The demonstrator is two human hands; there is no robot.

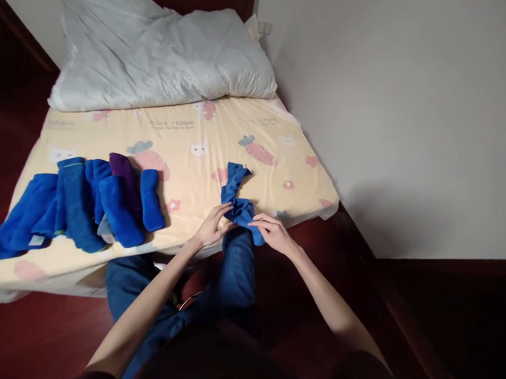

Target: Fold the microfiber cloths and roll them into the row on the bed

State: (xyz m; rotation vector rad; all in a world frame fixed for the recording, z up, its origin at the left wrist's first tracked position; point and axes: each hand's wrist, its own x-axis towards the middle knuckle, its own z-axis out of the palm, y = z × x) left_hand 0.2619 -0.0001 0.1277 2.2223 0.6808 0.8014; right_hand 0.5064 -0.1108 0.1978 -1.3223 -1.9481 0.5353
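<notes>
A crumpled blue cloth [236, 183] lies across the bed's near edge and over my knee, its far end twisted upward on the sheet. On its left side my left hand [213, 226] pinches the cloth between thumb and fingers. My right hand [272, 232] grips its right part, fingertips pressed together near the loose lower end. To the left lies a row of folded or rolled cloths: a small blue one [152, 200], a purple one [125, 176], a darker blue one [76, 201] and several more blue ones, partly overlapping.
The bed has a yellow sheet [213, 147] printed with carrots and rabbits. A grey-white quilt or pillow [166, 58] lies at its head. A pale wall [394, 118] stands to the right, and dark red floor [312, 267] surrounds the bed.
</notes>
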